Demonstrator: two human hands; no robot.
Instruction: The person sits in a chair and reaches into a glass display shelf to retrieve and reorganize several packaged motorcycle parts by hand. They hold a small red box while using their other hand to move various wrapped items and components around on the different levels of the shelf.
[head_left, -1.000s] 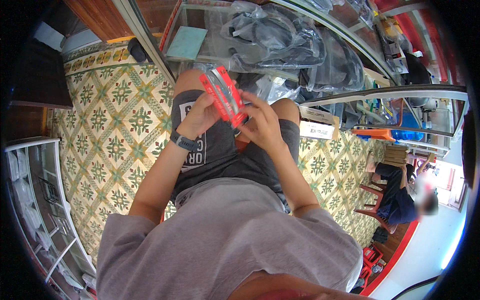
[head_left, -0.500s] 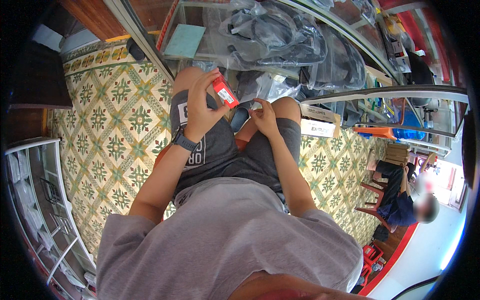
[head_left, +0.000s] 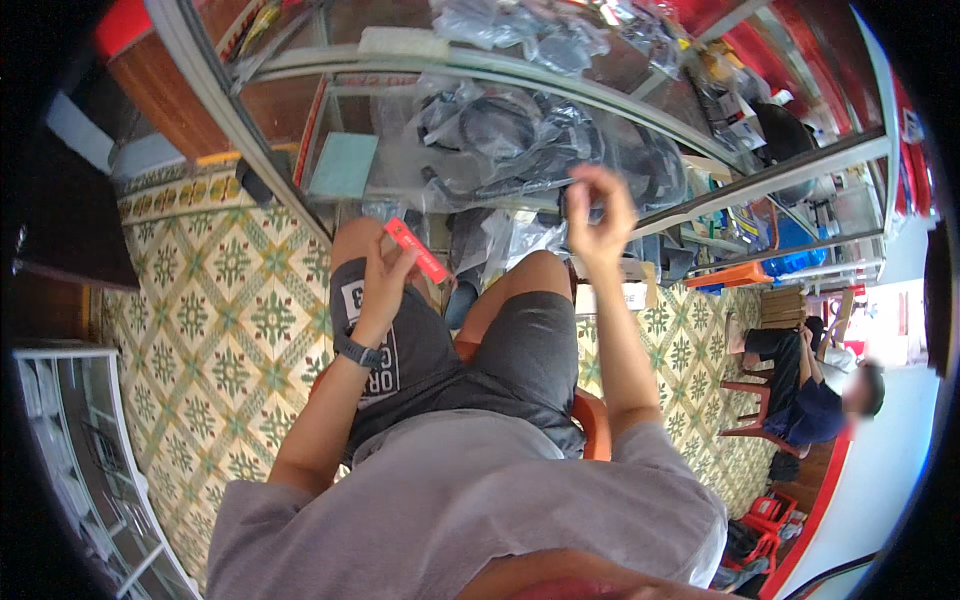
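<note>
A slim red box point(head_left: 413, 250) is held between the thumb and fingers of my left hand point(head_left: 380, 290), above my left knee. The box lies tilted, its upper end to the left. My right hand point(head_left: 604, 215) is raised beyond my right knee, in front of the glass display case point(head_left: 500, 68). Its thumb and index finger curl together in a pinch. Motion blurs this hand, and what sits between the fingertips, if anything, cannot be made out.
Inside the case lie black parts in clear plastic bags point(head_left: 500, 125) and a pale green flat piece point(head_left: 343, 165). White cartons point(head_left: 612, 290) stand beyond my right knee. A person point(head_left: 805, 400) sits on a chair at the right. Another glass cabinet point(head_left: 90, 450) stands left.
My right hand has moved up and to the right, away from the box. My left hand with the red box sits lower and further left in view, the box turned to another face.
</note>
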